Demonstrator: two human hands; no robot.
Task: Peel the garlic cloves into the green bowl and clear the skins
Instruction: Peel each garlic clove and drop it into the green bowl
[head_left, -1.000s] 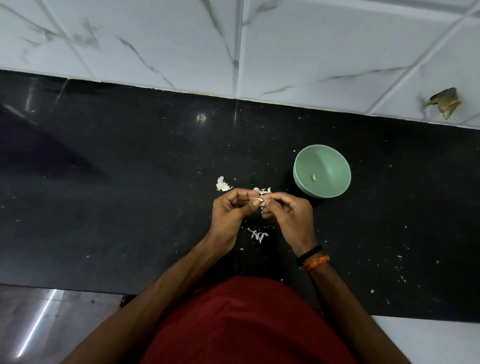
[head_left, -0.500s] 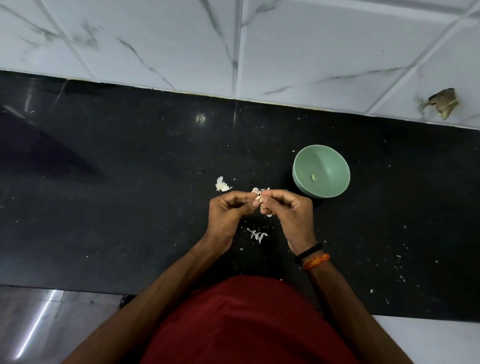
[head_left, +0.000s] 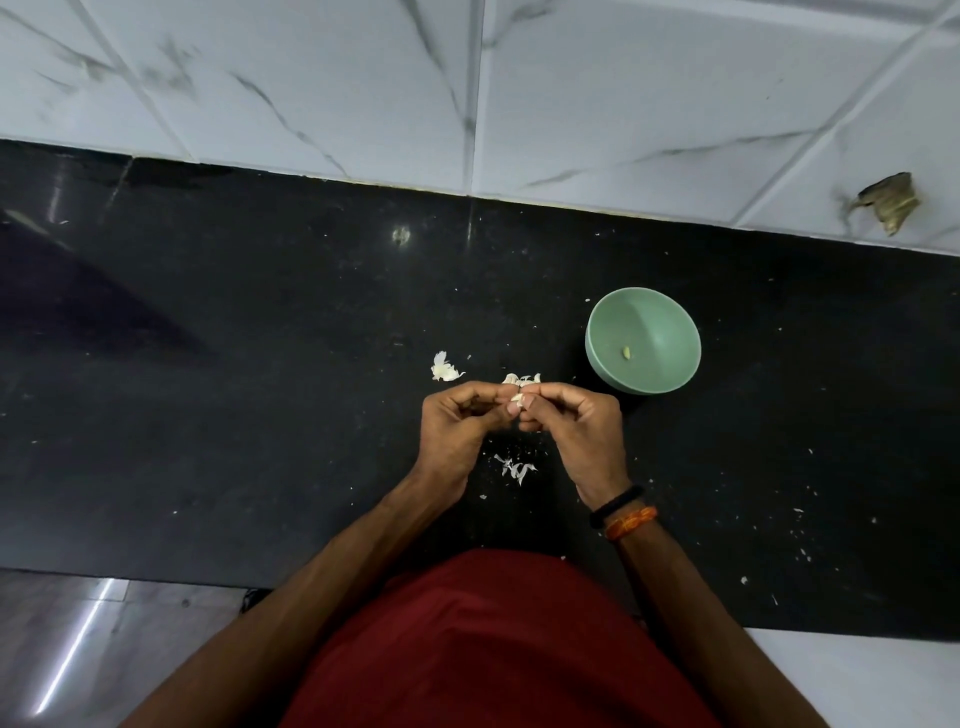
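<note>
Both hands meet just left of and a little nearer the person than the green bowl (head_left: 643, 340), which stands on the black tabletop (head_left: 260, 389). The left hand (head_left: 457, 426) and the right hand (head_left: 582, 431) have their fingers curled inward, and their fingertips pinch one pale garlic clove (head_left: 518, 398) between them, held above the tabletop; how much skin is left on it is too small to tell. Inside the green bowl lies a single small peeled clove (head_left: 627, 353), resting near the bottom. White skins are scattered on the tabletop to the left of the bowl: one clump (head_left: 444, 368) farthest left, a second cluster (head_left: 522, 379) just beyond the fingertips, and a third bunch (head_left: 514, 467) below the hands, nearer the person. Fine white flecks dot the tabletop nearer the person than the bowl and to its right. The right wrist wears a black band (head_left: 616, 505) and an orange thread (head_left: 631, 521).
</note>
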